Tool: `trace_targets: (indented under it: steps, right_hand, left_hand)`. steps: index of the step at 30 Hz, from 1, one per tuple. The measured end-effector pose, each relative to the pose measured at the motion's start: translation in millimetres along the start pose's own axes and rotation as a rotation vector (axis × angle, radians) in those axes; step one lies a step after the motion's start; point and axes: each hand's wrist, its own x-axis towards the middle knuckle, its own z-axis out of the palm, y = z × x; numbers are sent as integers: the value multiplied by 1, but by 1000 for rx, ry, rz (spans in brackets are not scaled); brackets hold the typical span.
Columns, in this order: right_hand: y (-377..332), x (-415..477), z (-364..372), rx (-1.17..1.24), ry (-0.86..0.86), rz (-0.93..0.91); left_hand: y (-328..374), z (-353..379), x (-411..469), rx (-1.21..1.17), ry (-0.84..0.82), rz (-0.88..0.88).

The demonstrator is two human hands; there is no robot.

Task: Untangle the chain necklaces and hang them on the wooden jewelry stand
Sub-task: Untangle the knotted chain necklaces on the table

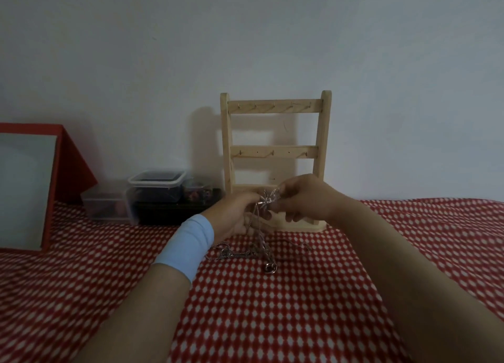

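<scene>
A tangle of thin silver chain necklaces (266, 200) is held up between my two hands, just in front of the wooden jewelry stand (275, 155). My left hand (234, 215), with a light blue band on the wrist, pinches the knot from the left. My right hand (302, 196) pinches it from the right. Loose chain strands hang down to the cloth and spread there (231, 253), ending in a small round pendant (270, 267). The stand's two hook rails carry nothing; its base is partly hidden behind my hands.
The table wears a red cloth with white dots (272, 321). Clear plastic boxes (155, 193) and a small jar of beads (197, 189) sit on a dark tray at the back left. A red-framed mirror (27, 188) leans at far left. A plain wall stands behind.
</scene>
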Motion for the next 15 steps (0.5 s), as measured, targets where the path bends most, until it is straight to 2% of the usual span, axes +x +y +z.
trace_targets:
  steps: [1,5,10,12,15]
  right_hand:
    - [0,1,1,85,50,3]
    - [-1,8,8,468,154,80]
    - [-12,9,17,1115,29,148]
    - [-13,9,21,1157,4,167]
    - [-9,8,24,989,10,182]
  left_hand:
    - [0,-2,0,-67,-25,-14]
    - [-2,-16,-3,188,-44,-3]
    - [4,-29,-5,265,-7,-89]
    - [8,-39,-8,396,22,-179]
    - [14,-56,-15,591,60,-302]
